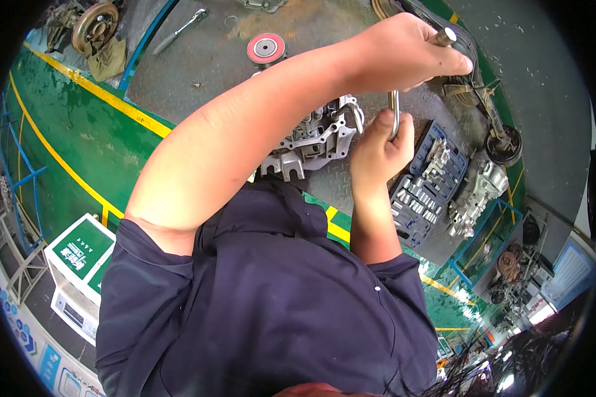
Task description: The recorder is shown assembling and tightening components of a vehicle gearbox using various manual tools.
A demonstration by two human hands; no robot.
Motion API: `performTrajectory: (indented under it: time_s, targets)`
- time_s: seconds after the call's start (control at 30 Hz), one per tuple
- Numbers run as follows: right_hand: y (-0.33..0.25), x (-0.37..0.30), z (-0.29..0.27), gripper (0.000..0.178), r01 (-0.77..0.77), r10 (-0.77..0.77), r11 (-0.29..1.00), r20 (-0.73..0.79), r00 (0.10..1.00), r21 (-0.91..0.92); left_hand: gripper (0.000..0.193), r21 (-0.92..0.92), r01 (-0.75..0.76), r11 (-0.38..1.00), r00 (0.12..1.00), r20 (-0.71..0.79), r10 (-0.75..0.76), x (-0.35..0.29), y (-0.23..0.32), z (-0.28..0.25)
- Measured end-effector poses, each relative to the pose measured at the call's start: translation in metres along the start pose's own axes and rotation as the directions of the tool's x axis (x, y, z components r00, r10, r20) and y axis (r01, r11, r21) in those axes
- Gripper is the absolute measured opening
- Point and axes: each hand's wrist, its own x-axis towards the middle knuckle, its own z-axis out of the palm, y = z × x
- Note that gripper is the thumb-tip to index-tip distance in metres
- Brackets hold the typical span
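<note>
My left arm reaches across the bench, its hand (410, 56) closed around a metal rod (446, 37) whose round end sticks out past the thumb. Below it, my right hand (381, 147) is wrapped around a slim chrome tool (395, 114) standing nearly upright. The tool's upper end disappears behind my left hand, so I cannot tell whether it joins the rod. Just left of my right hand sits an open silver metal casing (314, 142), partly covered by my left forearm. A red-rimmed pulley (265, 48) shows beyond that forearm.
To the right lie an open blue socket case (420, 192) and a silver gearbox-like part (477, 198). A ratchet (181, 31) rests at the far left of the metal bench (172, 79). A dark arm-shaped part with a round end (503, 144) lines the right edge.
</note>
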Motion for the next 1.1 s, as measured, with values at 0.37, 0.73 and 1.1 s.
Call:
performTrajectory:
  time_s: [0.37,0.73,1.1]
  targets:
    - [0.017,0.018,0.009,0.032,0.582,-0.621,0.759,-0.058,0.781,-0.291,0.041,-0.020,0.191,0.981,0.965,0.186,-0.184,0.014,0.008,-0.013]
    - [0.009,0.023,0.015,0.038,0.493,-0.648,0.623,-0.047,0.761,-0.608,0.040,-0.357,0.213,0.909,0.964,0.226,-0.137,0.039,0.007,-0.010]
    - [-0.040,0.042,0.085,0.024,-0.305,-0.519,0.347,-0.453,0.725,-0.887,0.048,-0.126,0.255,0.959,0.967,0.046,-0.252,0.045,0.024,0.009]
